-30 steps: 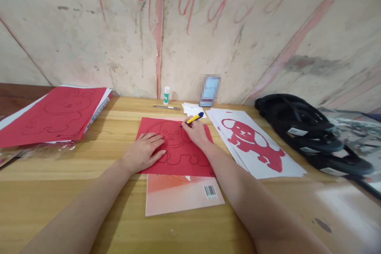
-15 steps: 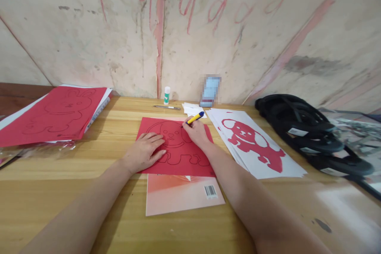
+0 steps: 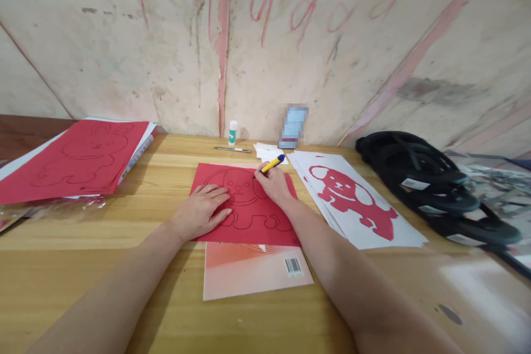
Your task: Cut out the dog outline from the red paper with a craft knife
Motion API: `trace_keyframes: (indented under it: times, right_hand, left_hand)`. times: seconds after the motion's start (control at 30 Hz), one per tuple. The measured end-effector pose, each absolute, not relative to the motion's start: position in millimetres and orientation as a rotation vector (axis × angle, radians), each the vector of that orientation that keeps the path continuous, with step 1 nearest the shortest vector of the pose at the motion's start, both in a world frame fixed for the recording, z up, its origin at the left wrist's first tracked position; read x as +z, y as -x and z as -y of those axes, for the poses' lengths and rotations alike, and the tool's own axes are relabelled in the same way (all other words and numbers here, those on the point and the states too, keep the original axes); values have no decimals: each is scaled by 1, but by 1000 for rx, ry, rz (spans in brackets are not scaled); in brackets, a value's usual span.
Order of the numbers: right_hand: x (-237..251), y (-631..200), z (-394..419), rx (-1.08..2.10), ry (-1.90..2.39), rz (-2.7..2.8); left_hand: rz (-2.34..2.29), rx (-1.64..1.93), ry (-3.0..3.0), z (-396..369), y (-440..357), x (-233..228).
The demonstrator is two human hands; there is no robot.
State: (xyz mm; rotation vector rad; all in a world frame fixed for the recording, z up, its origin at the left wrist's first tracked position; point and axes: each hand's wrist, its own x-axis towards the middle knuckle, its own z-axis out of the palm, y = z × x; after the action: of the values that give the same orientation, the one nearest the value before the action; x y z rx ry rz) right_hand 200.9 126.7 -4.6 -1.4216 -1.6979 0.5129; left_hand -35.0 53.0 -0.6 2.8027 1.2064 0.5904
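A red paper sheet (image 3: 249, 227) printed with a dark dog outline lies on a pink-and-orange booklet (image 3: 249, 274) that has a barcode. My left hand (image 3: 203, 211) rests flat on the sheet's left side, fingers spread across the drawing's edge. In my right hand (image 3: 271, 181) is a slim yellow pen-shaped tool (image 3: 271, 164) with a blue end, pinched between thumb and fingers. Its tip meets the paper near the top of the dog's right ear; I cannot make out whether it is a nib or a blade.
White sheets with a red paper dog (image 3: 352, 196) lie to the right, beside black straps or headgear (image 3: 431, 193). Along the wall stand a glue stick (image 3: 233, 134) and a phone (image 3: 293, 127), with a pen (image 3: 233, 149) and white scraps (image 3: 267, 152). Red sheets (image 3: 83, 160) are stacked left.
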Motion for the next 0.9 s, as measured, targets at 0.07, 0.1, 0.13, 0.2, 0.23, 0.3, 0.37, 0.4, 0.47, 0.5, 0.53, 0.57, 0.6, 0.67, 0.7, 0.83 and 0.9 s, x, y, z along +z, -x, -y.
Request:
trace_keyframes:
  times: [0.07, 0.1, 0.13, 0.2, 0.23, 0.3, 0.37, 0.4, 0.47, 0.5, 0.53, 0.57, 0.6, 0.67, 0.7, 0.83, 0.9]
  right_hand:
    - [-5, -201, -127, 508, 1417, 1703]
    - [-5, -201, -126, 507, 1414, 1704]
    - [-5, -201, -126, 509, 1412, 1704]
    - [-4, -202, -126, 518, 1411, 1701]
    - [-4, -202, -126, 521, 1412, 1699]
    - [-3, -202, -125, 521, 1413, 1698]
    - [-3, -201, -125, 521, 1415, 1698]
    - [-3, -201, -125, 522, 1416, 1698]
    - [-4, -201, -126, 524, 1421, 1695]
    - [-4, -201, -126, 525, 1421, 1695]
    - [-5, -201, -126, 527, 1420, 1696]
    - [-5, -201, -126, 529, 1416, 1697]
    - [-5, -201, -126, 531, 1410, 1698]
    - [-5, -201, -126, 538, 1403, 1699]
    - [-5, -201, -126, 539, 1404, 1698]
    - [-4, -201, -125, 535, 1408, 1691]
    - [-3, -201, -125, 534, 1403, 1695]
  left_hand:
    - [-1200, 595, -2795, -53, 35, 0]
    - [-1199, 597, -2794, -53, 35, 0]
    - [-1200, 597, -2794, -53, 35, -1]
    - [-1204, 601, -2791, -53, 36, -1]
    - [-1205, 604, -2786, -53, 36, -2]
    - [-1199, 611, -2777, -54, 36, -2]
    - [-1196, 616, -2778, -54, 36, -3]
    - [-1195, 616, -2781, -54, 36, -2]
    - [-1199, 613, -2788, -54, 36, -2]
    - [-1202, 607, -2791, -54, 36, -2]
    - [-1206, 601, -2795, -54, 36, -1]
    - [-1206, 595, -2797, -53, 36, -1]
    - [-1205, 595, -2797, -53, 36, -1]
    - [-1203, 611, -2787, -53, 36, -1]
    - [-1202, 620, -2780, -53, 36, -1]
    - [-1196, 617, -2778, -53, 36, -1]
    - [-1196, 603, -2794, -53, 36, -1]
